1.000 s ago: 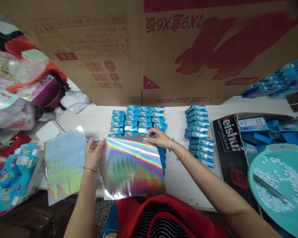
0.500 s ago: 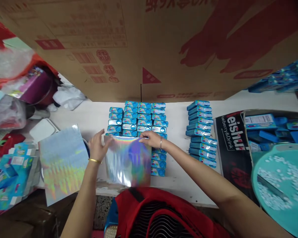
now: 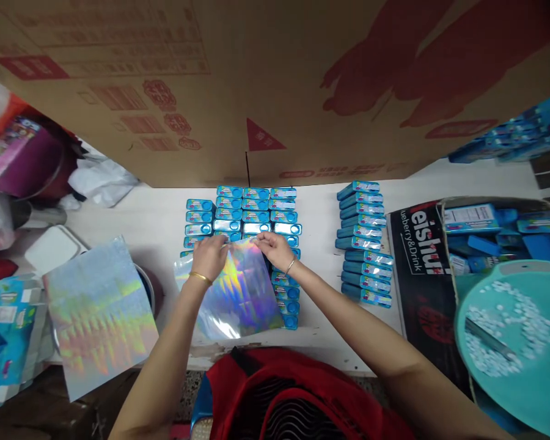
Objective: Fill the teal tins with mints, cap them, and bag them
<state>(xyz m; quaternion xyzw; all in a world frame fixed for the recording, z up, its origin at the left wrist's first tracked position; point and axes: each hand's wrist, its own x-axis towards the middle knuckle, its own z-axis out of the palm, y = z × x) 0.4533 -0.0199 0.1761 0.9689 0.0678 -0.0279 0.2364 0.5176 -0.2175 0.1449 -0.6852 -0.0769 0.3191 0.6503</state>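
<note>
A shiny holographic sheet (image 3: 241, 293) lies tilted over the front of several rows of small blue boxes (image 3: 255, 205). My left hand (image 3: 208, 258), with a gold bangle at the wrist, is closed in a pinch at the sheet's top edge. Close beside it, my right hand (image 3: 277, 250) pinches the same edge between thumb and fingers. Both sets of fingertips are near each other, above the boxes. Part of the rows is hidden under the sheet and hands. Another holographic sheet (image 3: 101, 311) rests to the left, over a round container.
A big cardboard carton (image 3: 266, 79) walls off the back. At right stand a column of blue boxes (image 3: 366, 244), a black carton (image 3: 417, 287) of blue packs, and a turquoise tray (image 3: 531, 379) with small white pieces. Flattened blue packaging (image 3: 9, 324) lies far left.
My left hand has moved right and now grips the sheet's top edge near my right hand. The sheet has turned askew. The whole view has shifted slightly.
</note>
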